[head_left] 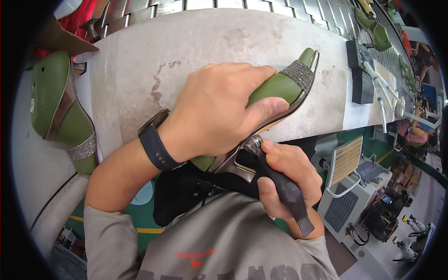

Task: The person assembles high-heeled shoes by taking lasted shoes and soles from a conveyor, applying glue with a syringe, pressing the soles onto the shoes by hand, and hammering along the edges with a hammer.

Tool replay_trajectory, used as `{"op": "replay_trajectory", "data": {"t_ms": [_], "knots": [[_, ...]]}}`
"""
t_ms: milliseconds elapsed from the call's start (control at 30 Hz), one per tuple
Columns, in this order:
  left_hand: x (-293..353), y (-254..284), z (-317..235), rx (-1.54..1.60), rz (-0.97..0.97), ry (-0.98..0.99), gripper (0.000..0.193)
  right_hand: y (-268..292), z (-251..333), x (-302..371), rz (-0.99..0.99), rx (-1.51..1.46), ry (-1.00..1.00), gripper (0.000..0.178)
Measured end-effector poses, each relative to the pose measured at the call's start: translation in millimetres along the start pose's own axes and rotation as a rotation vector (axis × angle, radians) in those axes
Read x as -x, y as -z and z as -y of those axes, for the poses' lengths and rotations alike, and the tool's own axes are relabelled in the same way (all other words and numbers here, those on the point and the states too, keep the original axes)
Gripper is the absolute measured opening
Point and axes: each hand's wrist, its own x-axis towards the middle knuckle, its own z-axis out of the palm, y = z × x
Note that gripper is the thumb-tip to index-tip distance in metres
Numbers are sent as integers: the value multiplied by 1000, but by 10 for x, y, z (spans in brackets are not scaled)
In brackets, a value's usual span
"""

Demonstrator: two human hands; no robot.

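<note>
My left hand (224,102), with a dark watch on its wrist, is closed over a shoe on a green last (275,91). Sparkly grey trim (298,74) wraps the shoe near its toe, which points to the far right. The heel end lies nearer my body, partly hidden under the hand. In my right hand (294,172) is a dark hammer (282,184), gripped around its head. Its rounded worn face is at the shoe's underside near the heel; I cannot tell whether they touch. The flat flared end points toward me, and any handle is hidden.
Another shoe on a green last (58,102) lies at the left. A pale worktable (200,37) stretches ahead, with a metal slat conveyor (163,8) behind it. A black block (359,74) and white brushes or tubes (382,86) lie right. Machines and other people are farther right.
</note>
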Motion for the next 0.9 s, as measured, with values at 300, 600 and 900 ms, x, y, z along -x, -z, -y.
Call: {"op": "replay_trajectory", "data": {"t_ms": [300,600,900], "knots": [[-22,-10,8,-21,-27,-16,36,88,49,-168,99,-49,-75,32],[-171,43,-74,-39,107,4,63,477,-37,-367,83,-429,-548,22],[-511,-131,-292,-252,205,169,84,969,-10,-655,-586,-211,-80,42]]}}
